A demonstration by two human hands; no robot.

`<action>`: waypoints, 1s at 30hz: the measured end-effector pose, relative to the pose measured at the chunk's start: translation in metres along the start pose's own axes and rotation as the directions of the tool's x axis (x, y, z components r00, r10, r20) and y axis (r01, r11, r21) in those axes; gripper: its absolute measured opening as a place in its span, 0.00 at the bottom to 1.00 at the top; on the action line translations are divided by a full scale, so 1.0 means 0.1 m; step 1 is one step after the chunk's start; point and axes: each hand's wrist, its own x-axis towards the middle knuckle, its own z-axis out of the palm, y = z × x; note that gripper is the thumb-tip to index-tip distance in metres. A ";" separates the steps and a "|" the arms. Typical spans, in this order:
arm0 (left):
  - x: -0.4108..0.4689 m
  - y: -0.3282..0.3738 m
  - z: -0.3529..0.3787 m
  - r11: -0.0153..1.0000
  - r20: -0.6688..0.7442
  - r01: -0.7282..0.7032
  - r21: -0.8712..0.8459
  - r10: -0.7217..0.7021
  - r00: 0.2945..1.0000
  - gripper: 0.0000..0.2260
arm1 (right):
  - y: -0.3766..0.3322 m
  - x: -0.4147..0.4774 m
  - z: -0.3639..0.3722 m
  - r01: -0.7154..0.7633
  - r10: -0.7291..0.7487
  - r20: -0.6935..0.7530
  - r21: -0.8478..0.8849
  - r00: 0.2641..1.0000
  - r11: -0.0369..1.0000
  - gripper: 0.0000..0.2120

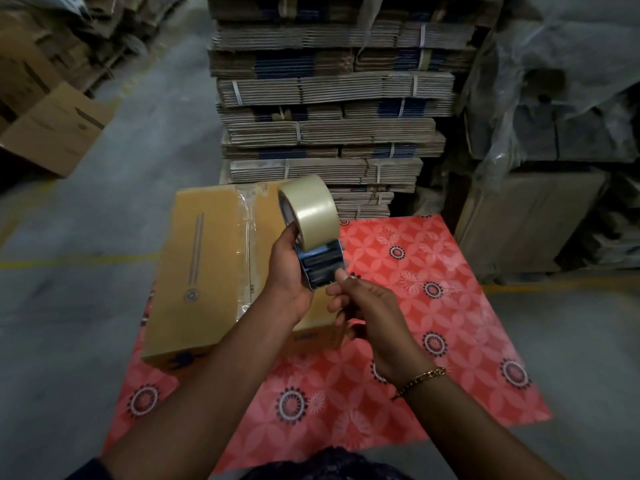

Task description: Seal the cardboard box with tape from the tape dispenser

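Note:
A brown cardboard box [207, 271] lies closed on a red patterned mat [433, 271], with a strip of clear tape running along its centre seam. Above the box's right side I hold a tape dispenser [320, 261] with a large roll of clear tape [310, 207] on top. My left hand [289, 271] grips the dispenser's body from the left. My right hand [360, 303] pinches at the dispenser's lower front end, where the tape comes out. The box's near right corner is hidden behind my hands.
A tall stack of bundled flat cardboard [325, 109] stands right behind the box. Plastic-wrapped goods [554, 116] fill the right side. An open carton [55, 129] sits at the left on the grey concrete floor [69, 306], which has yellow lines.

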 end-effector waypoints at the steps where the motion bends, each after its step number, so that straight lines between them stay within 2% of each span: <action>1: 0.03 0.00 -0.02 1.000 -0.005 -0.001 0.002 0.001 1.000 0.21 | -0.01 0.01 0.02 0.001 -0.001 -0.017 0.011 1.000 1.000 0.16; 4: 0.10 0.00 -0.06 1.000 -0.022 -0.005 0.022 0.005 1.000 0.21 | -0.03 0.07 0.10 0.010 -0.008 -0.039 0.035 0.999 0.999 0.17; 7: 0.16 -0.02 -0.10 0.999 -0.047 0.017 0.044 -0.014 0.999 0.24 | -0.02 0.13 0.15 0.029 -0.028 -0.045 0.041 0.999 0.999 0.08; 9: 0.21 -0.03 -0.13 0.998 -0.074 0.032 0.047 -0.029 0.997 0.24 | 0.00 0.15 0.17 0.027 -0.025 -0.052 0.050 0.998 0.998 0.06; 21: 0.41 -0.17 -0.21 0.986 -0.140 0.165 0.026 -0.160 0.977 0.21 | 0.26 0.02 0.13 -0.062 0.069 -0.089 0.076 0.994 0.995 0.05; 26: 0.45 -0.31 -0.30 0.971 -0.205 0.225 0.085 -0.204 0.957 0.22 | 0.45 -0.02 0.07 -0.121 0.129 -0.099 0.080 0.987 0.989 0.05; 30: 0.47 -0.38 -0.37 0.948 -0.228 0.281 0.148 -0.244 0.943 0.11 | 0.65 0.06 -0.02 -0.217 0.228 -0.137 0.087 0.964 0.972 0.05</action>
